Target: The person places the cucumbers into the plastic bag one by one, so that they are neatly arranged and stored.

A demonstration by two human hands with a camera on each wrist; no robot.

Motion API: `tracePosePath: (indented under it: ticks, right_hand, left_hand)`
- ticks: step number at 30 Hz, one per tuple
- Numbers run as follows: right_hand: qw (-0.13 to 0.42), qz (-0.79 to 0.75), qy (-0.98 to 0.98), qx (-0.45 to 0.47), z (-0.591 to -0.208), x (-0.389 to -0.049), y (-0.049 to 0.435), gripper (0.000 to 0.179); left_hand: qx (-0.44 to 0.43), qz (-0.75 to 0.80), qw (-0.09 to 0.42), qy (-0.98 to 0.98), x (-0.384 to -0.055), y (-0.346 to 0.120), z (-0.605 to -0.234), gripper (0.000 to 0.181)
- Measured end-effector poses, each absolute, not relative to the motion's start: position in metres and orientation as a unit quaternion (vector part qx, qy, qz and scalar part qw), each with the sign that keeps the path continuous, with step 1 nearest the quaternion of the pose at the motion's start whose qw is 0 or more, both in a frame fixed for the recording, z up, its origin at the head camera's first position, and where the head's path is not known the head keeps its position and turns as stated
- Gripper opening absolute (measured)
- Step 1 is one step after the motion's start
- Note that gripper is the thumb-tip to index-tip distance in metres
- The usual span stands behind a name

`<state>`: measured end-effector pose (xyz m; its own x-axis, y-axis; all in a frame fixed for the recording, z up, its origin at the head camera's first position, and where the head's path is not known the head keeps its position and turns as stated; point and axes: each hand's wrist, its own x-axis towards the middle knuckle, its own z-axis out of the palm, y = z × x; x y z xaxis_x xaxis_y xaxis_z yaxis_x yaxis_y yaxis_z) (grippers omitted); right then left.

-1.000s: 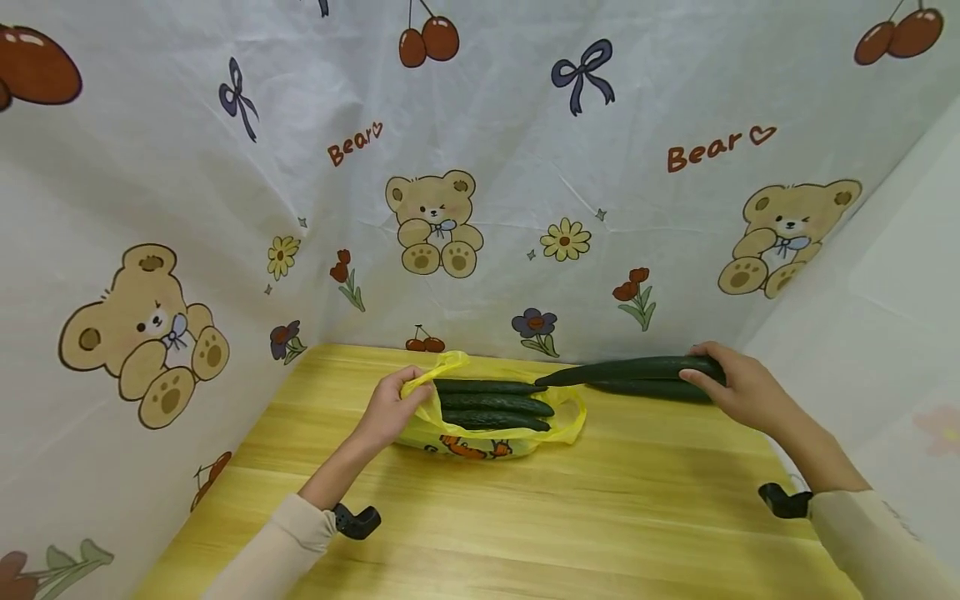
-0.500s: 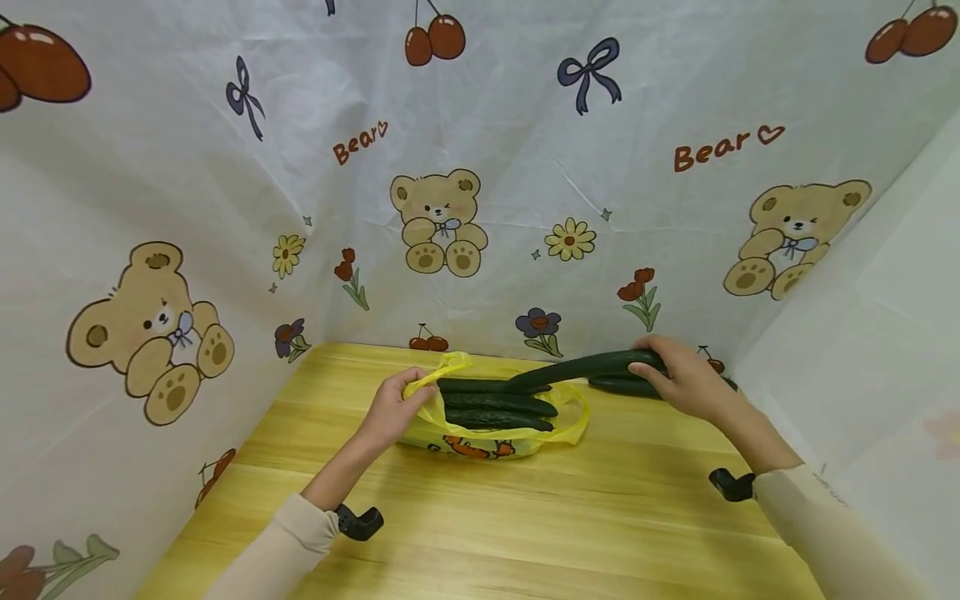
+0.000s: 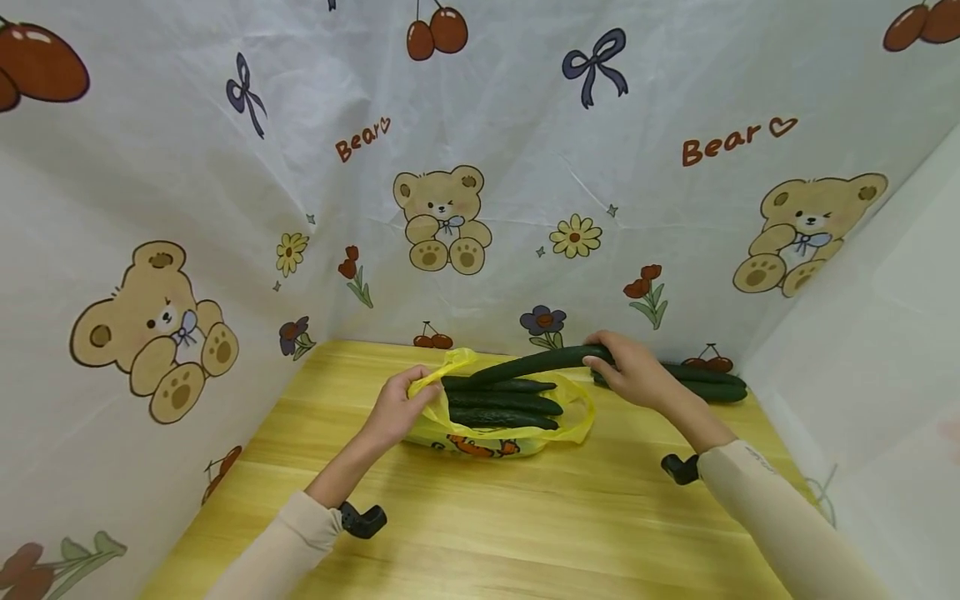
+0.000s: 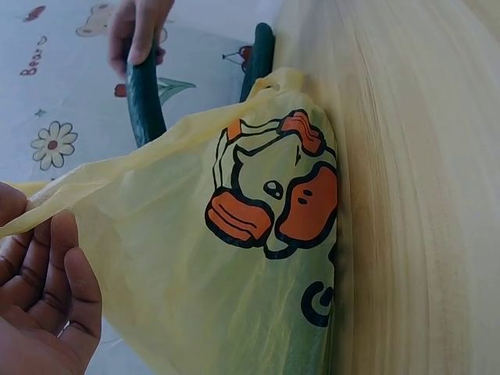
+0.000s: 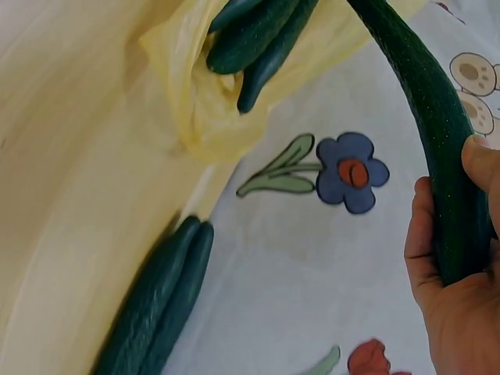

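In the head view my left hand [image 3: 393, 407] pinches the rim of a yellow plastic bag [image 3: 468, 446], and the left wrist view shows its edge between thumb and fingers. The bag lies on its side with its mouth facing right; several cucumbers [image 3: 506, 401] are inside it. My right hand [image 3: 630, 371] grips one end of a long dark green cucumber [image 5: 437, 148]. That cucumber slants down to the left, its far tip over the bag's mouth, overlapping the cucumbers inside. The bag's printed cartoon [image 4: 273, 187] faces the left wrist camera.
Two more cucumbers [image 3: 708, 383] lie side by side at the back right of the wooden table [image 3: 525, 525], partly behind my right hand. A white sheet with printed bears [image 3: 510, 125] hangs close behind the table and along its left side.
My right hand has moved left with the cucumber, bringing its tip from the bag's right side to over the bag's mouth. The left hand keeps its hold on the bag.
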<state>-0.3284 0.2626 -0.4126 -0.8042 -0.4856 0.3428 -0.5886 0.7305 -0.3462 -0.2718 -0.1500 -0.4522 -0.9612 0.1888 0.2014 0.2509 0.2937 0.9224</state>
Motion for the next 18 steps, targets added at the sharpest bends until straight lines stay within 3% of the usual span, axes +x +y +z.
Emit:
tracePosePath:
  ticks: [18]
  right_hand:
    - [0.074, 0.266, -0.916, 0.292, -0.428, -0.354, 0.203, 0.040]
  left_hand:
    - [-0.147, -0.580, 0.019, -0.801, -0.273, -0.150, -0.455, 0.019]
